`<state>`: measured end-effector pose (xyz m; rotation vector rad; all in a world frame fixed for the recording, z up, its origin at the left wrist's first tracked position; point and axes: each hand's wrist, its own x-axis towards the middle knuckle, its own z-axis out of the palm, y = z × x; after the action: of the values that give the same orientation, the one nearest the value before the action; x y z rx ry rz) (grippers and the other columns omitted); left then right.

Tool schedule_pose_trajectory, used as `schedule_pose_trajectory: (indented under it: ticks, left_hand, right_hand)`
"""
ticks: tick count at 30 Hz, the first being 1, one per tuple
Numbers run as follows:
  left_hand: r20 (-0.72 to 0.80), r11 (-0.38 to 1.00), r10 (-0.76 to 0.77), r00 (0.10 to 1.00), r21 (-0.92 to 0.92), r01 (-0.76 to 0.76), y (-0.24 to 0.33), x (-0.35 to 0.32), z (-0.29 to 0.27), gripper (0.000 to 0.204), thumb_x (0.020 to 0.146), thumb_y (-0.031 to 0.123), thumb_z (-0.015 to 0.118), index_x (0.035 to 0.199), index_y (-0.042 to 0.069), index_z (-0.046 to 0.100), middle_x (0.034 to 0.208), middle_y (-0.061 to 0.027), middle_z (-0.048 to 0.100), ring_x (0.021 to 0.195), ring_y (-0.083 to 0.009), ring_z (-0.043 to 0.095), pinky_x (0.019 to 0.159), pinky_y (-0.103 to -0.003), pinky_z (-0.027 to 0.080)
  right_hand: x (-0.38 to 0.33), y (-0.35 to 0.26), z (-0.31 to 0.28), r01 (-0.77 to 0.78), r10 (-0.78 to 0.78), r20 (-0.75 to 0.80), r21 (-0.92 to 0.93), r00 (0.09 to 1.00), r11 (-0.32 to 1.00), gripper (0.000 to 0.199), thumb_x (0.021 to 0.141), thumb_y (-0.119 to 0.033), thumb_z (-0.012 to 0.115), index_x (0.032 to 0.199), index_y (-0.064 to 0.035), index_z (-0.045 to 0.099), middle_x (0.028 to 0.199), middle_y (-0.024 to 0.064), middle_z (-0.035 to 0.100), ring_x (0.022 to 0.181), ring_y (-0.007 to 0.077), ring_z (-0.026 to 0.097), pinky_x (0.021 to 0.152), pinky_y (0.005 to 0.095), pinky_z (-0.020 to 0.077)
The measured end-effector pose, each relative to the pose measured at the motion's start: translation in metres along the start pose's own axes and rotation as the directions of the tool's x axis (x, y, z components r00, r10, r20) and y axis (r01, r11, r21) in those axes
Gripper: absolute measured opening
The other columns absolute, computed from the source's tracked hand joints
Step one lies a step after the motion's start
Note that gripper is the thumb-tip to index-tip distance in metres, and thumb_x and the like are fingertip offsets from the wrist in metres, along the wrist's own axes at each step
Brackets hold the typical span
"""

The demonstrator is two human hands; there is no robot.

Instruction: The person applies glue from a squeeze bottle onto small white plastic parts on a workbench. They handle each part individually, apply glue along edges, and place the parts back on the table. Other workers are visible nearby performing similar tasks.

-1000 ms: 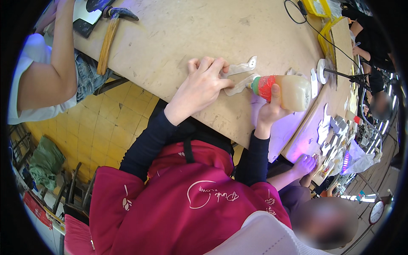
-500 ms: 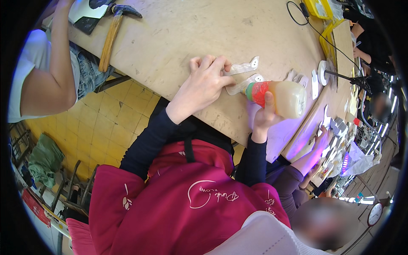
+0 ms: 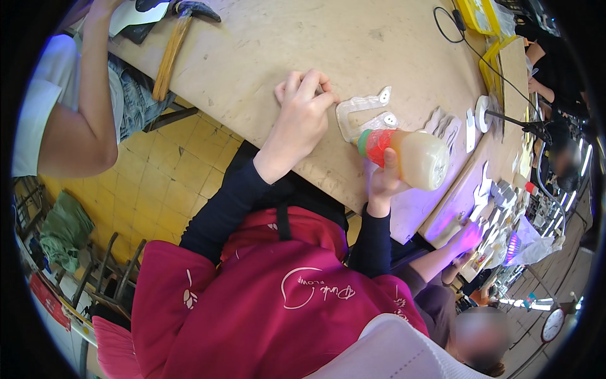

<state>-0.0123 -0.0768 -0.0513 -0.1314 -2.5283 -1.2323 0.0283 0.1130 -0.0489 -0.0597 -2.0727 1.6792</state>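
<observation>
My right hand (image 3: 386, 180) is wrapped round a squeeze bottle (image 3: 421, 159) of pale yellowish liquid, with a red band and a green collar. The bottle lies tilted, its nozzle end pointing left at a U-shaped pale strip (image 3: 346, 114) on the table. The strip's two ends are rounded tabs with small dark dots. Left of the strip is my left hand (image 3: 303, 104), fingers curled in, thumb tip close to the strip's upper left bend. Whatever its fingers may pinch is hidden.
A wooden-handled hammer (image 3: 172, 57) lies at the far left of the table (image 3: 252, 50), beside a co-worker's arm (image 3: 91, 95). More grey-white cut pieces (image 3: 444, 124) lie right of the bottle. Further right are a lamp's round base (image 3: 483, 114), a black cable and yellow trays (image 3: 476, 18).
My left hand has shifted slightly left and up, off the strip, so its whole U shape shows. The bottle has come a little nearer and left, still in my right hand.
</observation>
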Motion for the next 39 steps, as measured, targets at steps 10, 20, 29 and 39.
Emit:
schedule_pose_trajectory:
  ticks: [10,20,29,39]
  left_hand:
    - [0.013,0.998,0.054,0.998,0.025,-0.054,-0.003,-0.003,0.002,0.023,0.071,-0.005,0.061,0.080,0.011,0.075,0.101,-0.0011,0.056,0.104,-0.0236,0.049,0.089,-0.040,0.033]
    - [0.046,0.993,0.058,0.997,0.098,-0.062,0.001,-0.004,0.000,0.025,0.071,-0.003,0.062,0.085,0.012,0.077,0.107,-0.0021,0.055,0.107,-0.0240,0.047,0.093,-0.040,0.030]
    - [0.028,0.986,0.128,0.991,0.102,-0.130,0.000,-0.004,0.002,0.009,0.067,0.001,0.062,0.072,0.008,0.063,0.106,-0.0068,0.053,0.108,-0.0272,0.045,0.088,-0.047,0.029]
    - [0.055,0.995,0.043,0.998,0.088,-0.048,0.004,-0.004,-0.002,0.022,0.070,-0.002,0.061,0.082,0.010,0.076,0.108,-0.0034,0.057,0.109,-0.0250,0.047,0.095,-0.042,0.029]
  right_hand:
    - [-0.003,-0.006,0.016,0.138,-0.123,0.175,-0.077,0.977,0.987,0.055,0.086,-0.025,0.081,0.127,0.0024,0.055,0.119,0.0147,0.065,0.108,0.0263,0.063,0.095,0.0412,0.0518]
    - [0.019,-0.017,0.040,0.139,-0.107,0.233,-0.125,0.967,0.982,0.045,0.085,-0.016,0.082,0.121,0.0025,0.061,0.116,0.0126,0.067,0.102,0.0230,0.065,0.093,0.0382,0.0525]
    - [0.040,-0.018,0.043,0.225,-0.176,0.254,-0.179,0.951,0.958,0.040,0.084,-0.018,0.083,0.114,0.0013,0.065,0.109,0.0100,0.070,0.096,0.0214,0.066,0.088,0.0359,0.0534]
    - [0.064,-0.001,0.035,0.307,-0.329,-0.046,-0.255,0.943,0.917,0.041,0.080,-0.017,0.087,0.110,0.0007,0.066,0.105,0.0094,0.071,0.089,0.0203,0.068,0.085,0.0346,0.0544]
